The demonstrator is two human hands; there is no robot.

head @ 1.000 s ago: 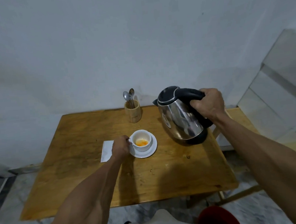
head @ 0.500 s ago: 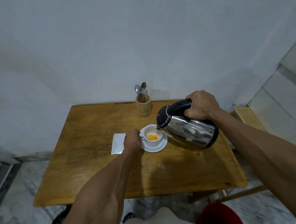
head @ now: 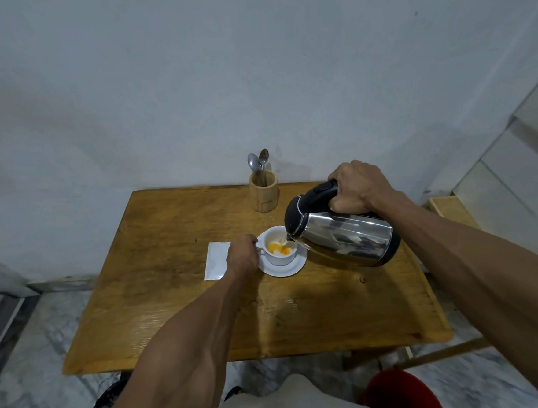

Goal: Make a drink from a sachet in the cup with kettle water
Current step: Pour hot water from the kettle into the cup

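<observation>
A white cup [head: 280, 257] with orange powder inside stands on a white saucer [head: 293, 267] in the middle of the wooden table [head: 173, 306]. My left hand [head: 242, 256] grips the cup's handle from the left. My right hand [head: 357, 186] holds the black handle of a steel kettle [head: 343, 235], tilted far over with its spout above the cup's right rim. Water runs from the spout into the cup. A white sachet [head: 216, 260] lies flat just left of my left hand.
A wooden holder [head: 264, 196] with two spoons [head: 258, 163] stands at the table's far edge, close behind the kettle. The wall rises directly behind the table. A red stool [head: 402, 395] is below right, and a wooden shelf [head: 449, 210] stands to the right.
My right hand has swung the kettle left and tipped it from upright to nearly horizontal over the cup. Water now enters the cup. My left hand has stayed on the handle.
</observation>
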